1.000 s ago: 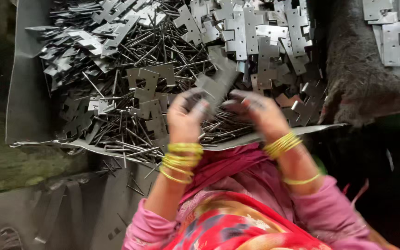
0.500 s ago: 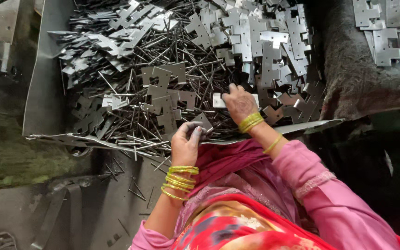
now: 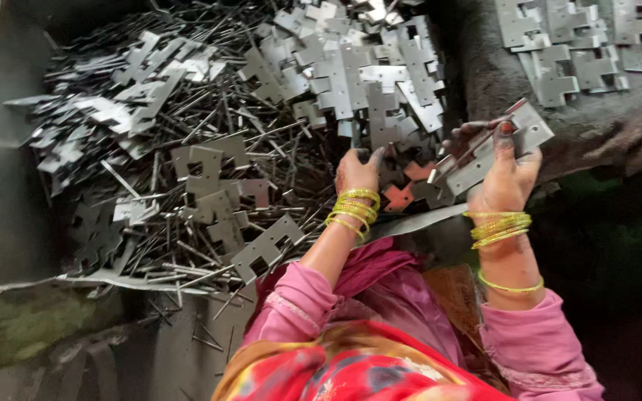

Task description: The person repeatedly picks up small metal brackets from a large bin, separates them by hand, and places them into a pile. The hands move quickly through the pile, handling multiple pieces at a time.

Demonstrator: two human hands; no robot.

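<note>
Right now, at the tray:
Right hand (image 3: 505, 178): it is clamping a grey notched plate (image 3: 493, 148) with a thin pin (image 3: 477, 142) lying along its edge; thumb is pressing on top, fingers are curling underneath.
Left hand (image 3: 357, 172): it is resting on the pile, fingers bent down among loose plates; whether they are pinching one or lying apart, I cannot tell.
Held plate: it is sitting tilted in the right grip, raised off the heap, its far corner pointing up and away from the wrist.
Beside the left grip: an orange-tinted plate (image 3: 399, 197) is lying just right of the fingers, between the two hands.
Beyond the left grip: a heap (image 3: 209, 178) of mixed plates and pins is filling the metal tray (image 3: 9, 223), spilling toward its near edge.
Beyond the right grip: a row of flat plates (image 3: 581, 52) is lying on a dark cloth-covered ledge (image 3: 618, 134), well apart from the heap.
Done so far: one plate and pin are being brought together in the right hand; some plates are lying set out on the ledge.
Left: judging by the heap, most of the pieces are waiting loose in the tray, so the work is looking far from finished.
</note>
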